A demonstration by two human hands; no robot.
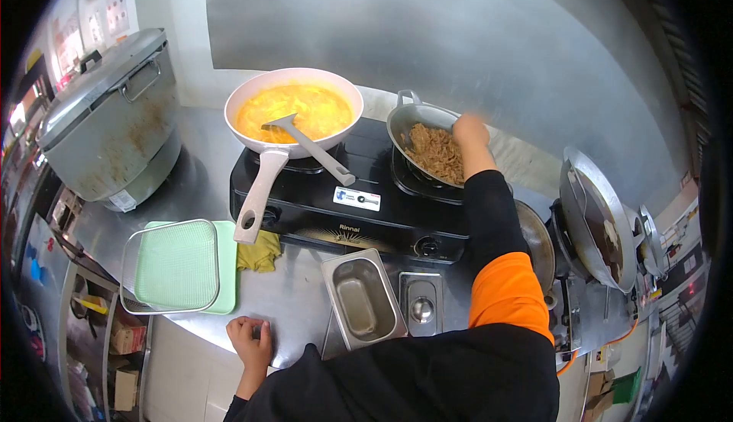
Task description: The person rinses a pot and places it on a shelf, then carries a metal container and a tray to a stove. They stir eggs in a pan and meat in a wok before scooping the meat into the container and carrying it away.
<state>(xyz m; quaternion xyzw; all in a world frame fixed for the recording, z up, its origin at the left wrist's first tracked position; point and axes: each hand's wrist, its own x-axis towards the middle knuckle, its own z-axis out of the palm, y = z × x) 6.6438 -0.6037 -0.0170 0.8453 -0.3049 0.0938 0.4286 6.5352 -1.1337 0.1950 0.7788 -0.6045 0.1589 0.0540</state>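
Your right hand (472, 130) was at the far right rim of the wok (431, 114), and the brown meat (435, 153) lay just to the left of its fingers and a little towards you. The heap's long axis ran slantwise, from near the loop handle at the wok's far left down to its near right edge, where your sleeve (492, 216) came close over the rim. Your right hand was plainly the nearer one; your left hand (250, 338) was well apart, at the near edge of the surface (301, 292), just beyond the near right corner of the green tray (227, 273). Your right fingers were bent inwards and blurred, so you could not tell how far apart they stood or whether they gripped anything. Your left fingers were half curled, with a gap beside the thumb and nothing showing in them. The wok sat at the right end of the hob (305, 207), with the white pan (294, 76) at the hob's left end. The meat looked shredded and stringy, matted into a loose, uneven mound, with bare grey metal showing along the wok's far and left walls.
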